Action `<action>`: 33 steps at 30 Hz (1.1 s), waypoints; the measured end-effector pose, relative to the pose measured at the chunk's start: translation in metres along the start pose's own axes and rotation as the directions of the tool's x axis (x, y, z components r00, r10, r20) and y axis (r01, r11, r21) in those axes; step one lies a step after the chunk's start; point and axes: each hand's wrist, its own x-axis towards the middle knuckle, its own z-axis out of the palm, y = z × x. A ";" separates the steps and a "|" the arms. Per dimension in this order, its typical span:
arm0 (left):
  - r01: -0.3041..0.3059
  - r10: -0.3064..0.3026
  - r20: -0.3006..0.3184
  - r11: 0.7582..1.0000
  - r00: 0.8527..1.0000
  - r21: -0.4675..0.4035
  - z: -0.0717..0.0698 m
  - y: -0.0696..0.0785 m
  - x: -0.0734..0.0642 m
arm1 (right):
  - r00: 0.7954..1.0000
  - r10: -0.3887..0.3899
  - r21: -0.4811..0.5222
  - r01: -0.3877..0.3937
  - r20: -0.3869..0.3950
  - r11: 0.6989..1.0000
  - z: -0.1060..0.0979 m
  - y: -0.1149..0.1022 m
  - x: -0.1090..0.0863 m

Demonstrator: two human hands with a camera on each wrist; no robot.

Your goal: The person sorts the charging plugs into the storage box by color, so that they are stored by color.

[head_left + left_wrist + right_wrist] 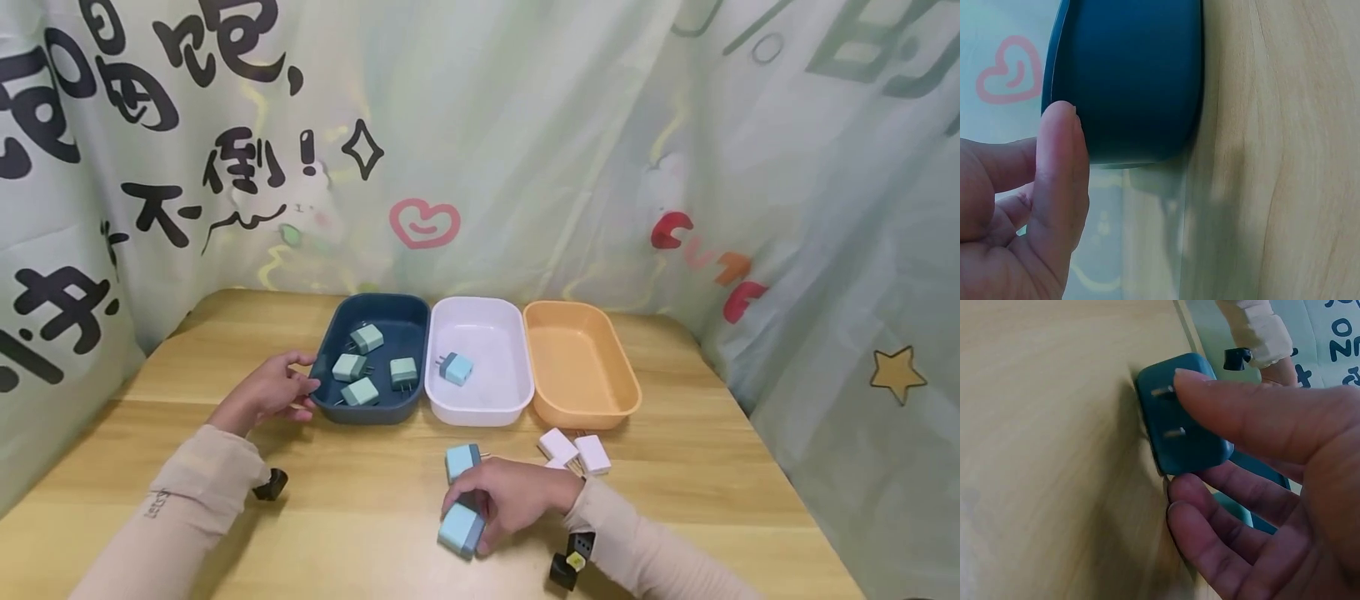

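Note:
My right hand (517,496) pinches a light blue plug-in charger (461,528) close over the table. In the right wrist view, the charger's darker face (1191,444) and two metal prongs show, with the thumb against it. Just beyond those fingers lies another light blue charger (462,461). My left hand (273,390) has its fingertips at the left side of a dark blue tray (367,414); in the left wrist view, one fingertip lies against the tray's rim. Several pale green chargers (360,392) lie in that tray. One light blue charger (457,368) is inside the white tray (480,414).
An orange tray (588,412) stands right of the white one, the three side by side. White chargers (593,455) lie in front of it, partly behind my right wrist. A printed curtain (525,150) hangs behind the wooden table (360,517).

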 end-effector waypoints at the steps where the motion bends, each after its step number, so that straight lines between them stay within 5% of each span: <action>1: -0.008 0.008 0.003 1.000 1.000 0.000 0.000 0.000 0.000 | 1.000 0.004 -0.004 -0.004 -0.003 1.000 -0.001 -0.001 0.000; 12: 0.015 -0.015 -0.004 1.000 1.000 0.012 0.001 0.003 0.002 | 0.995 0.065 -0.020 -0.066 -0.071 0.998 -0.002 -0.003 0.000; 33: 0.018 -0.018 0.008 1.000 1.000 -0.007 0.000 0.003 0.002 | 0.974 0.132 0.040 -0.127 -0.183 0.991 -0.041 -0.003 -0.003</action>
